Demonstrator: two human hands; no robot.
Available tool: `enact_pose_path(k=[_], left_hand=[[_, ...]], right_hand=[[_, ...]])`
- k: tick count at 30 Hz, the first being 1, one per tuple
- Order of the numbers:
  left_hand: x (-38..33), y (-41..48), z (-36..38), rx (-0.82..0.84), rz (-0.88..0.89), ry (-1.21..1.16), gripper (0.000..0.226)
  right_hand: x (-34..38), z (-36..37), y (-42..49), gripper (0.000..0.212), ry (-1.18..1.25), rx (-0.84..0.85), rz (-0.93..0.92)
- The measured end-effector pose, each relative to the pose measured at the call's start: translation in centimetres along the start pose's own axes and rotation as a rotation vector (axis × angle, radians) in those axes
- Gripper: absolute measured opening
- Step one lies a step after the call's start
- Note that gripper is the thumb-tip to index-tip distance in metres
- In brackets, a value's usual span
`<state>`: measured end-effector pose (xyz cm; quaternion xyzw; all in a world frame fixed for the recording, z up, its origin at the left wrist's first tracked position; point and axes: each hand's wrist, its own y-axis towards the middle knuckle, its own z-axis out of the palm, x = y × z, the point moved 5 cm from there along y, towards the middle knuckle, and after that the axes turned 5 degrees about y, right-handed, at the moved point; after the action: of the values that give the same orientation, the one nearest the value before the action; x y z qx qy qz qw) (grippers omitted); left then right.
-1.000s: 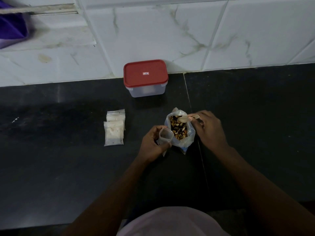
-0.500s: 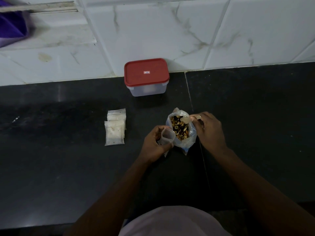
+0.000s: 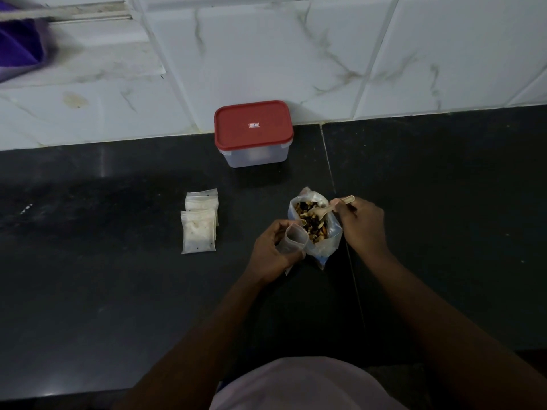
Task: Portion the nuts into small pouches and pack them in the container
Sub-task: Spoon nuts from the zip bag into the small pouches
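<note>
One clear plastic bag [image 3: 329,247] of mixed brown and dark nuts [image 3: 312,225], mouth open, between both sets of fingers | small clear empty pouch [image 3: 293,238], mouth up, gripped by curled left hand [image 3: 268,253], touching bag | right hand [image 3: 363,224] pinching small pale spoon [image 3: 327,210] by handle, bowl on nuts | red-lidded clear container [image 3: 253,132], closed, well beyond fingertips

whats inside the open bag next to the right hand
Mixed nuts fill the bag, and the bowl of the spoon held by the right hand lies on top of them. Whatever is below the top layer is covered by the nuts themselves.
</note>
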<state>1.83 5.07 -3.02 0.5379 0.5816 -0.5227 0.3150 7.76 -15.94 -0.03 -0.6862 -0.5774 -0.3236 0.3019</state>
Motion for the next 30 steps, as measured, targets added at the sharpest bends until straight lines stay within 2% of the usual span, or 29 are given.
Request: enact_pose_path(k=[4, 9, 15, 20, 24, 30], left_hand=[[-0.1, 0.0, 0.0, 0.01, -0.007, -0.001, 0.054], [-0.2, 0.2, 0.1, 0.007, 0.006, -0.015, 0.054], [0.1, 0.3, -0.3, 0.015, 0.006, -0.014, 0.054], [-0.1, 0.4, -0.4, 0.001, 0.009, -0.011, 0.051], [-0.4, 0.4, -1.1, -0.043, 0.035, -0.002, 0.047], [-1.0, 1.0, -1.9, -0.117, 0.051, -0.009, 0.05]], right_hand=[[-0.5, -0.4, 0.0, 0.02, 0.131, 0.02, 0.144], [-0.5, 0.8, -0.6, 0.025, 0.213, 0.004, 0.218], [-2.3, 1.1, -0.5, 0.026, 0.397, -0.032, 0.44], [-2.1, 1.5, -0.5, 0.028, 0.461, -0.056, 0.489], [-2.5, 1.5, -0.7, 0.022, 0.592, -0.075, 0.564], [-2.3, 1.7, -0.4, 0.02, 0.652, -0.059, 0.594]])
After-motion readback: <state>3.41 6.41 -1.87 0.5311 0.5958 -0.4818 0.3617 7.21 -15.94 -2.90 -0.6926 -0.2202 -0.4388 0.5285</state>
